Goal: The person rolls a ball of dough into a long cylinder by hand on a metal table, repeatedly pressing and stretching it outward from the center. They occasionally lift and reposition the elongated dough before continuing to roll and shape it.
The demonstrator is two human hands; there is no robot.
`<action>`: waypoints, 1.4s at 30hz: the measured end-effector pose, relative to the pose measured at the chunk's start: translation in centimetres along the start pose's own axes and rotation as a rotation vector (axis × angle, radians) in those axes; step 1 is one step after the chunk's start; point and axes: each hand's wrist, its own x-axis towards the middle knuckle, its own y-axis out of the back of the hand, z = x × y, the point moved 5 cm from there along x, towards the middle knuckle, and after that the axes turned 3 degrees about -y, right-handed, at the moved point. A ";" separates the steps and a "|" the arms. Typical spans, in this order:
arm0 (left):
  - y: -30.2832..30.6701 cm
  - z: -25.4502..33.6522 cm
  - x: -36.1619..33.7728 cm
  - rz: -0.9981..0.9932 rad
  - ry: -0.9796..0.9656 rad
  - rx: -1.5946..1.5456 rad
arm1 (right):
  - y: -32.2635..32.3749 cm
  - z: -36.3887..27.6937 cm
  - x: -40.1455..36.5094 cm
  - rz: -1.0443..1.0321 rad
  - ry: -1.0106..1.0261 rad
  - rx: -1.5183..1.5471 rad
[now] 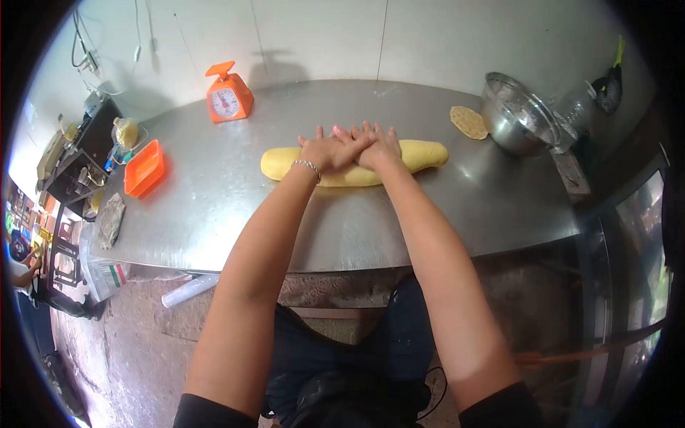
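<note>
A thick log of yellow dough lies crosswise on the metal table. My left hand, with a bracelet at the wrist, rests palm down on the middle of the log. Beside it my right hand presses flat on the same dough, and the two hands overlap where they meet. Fingertips of both hands point toward the wall, spread apart over the log's far side. Neither hand grips anything. The part of the dough beneath the palms is hidden.
At the back left stands an orange kitchen scale. An orange plastic tray and a crumpled grey cloth lie along the left edge. On the right, a large metal bowl leans beside a flat pale disc.
</note>
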 end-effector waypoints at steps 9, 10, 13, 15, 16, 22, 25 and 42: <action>-2.6 2.5 -11.2 0.254 -0.227 0.212 | 1.6 -1.3 -13.3 0.200 0.108 0.078; -3.2 2.6 -12.6 0.341 -0.281 0.180 | 1.2 -1.2 -14.5 0.258 0.132 0.068; -5.3 3.4 -16.8 0.550 -0.343 0.262 | -0.6 -0.9 -18.4 0.427 0.179 0.068; -6.6 3.5 -19.5 0.600 -0.395 0.303 | -1.3 -1.0 -21.5 0.512 0.204 0.067; -7.3 3.5 -20.7 0.624 -0.417 0.322 | -1.7 -0.9 -23.0 0.540 0.217 0.061; -8.4 -1.1 -23.7 0.644 -0.378 0.270 | 0.2 3.0 -26.3 0.629 0.242 0.042; -7.9 -2.6 -22.5 0.663 -0.392 0.302 | 1.0 6.0 -24.1 0.495 0.242 0.027; 1.7 -5.9 1.1 0.160 -0.097 0.007 | 0.3 11.0 5.1 0.047 0.029 0.308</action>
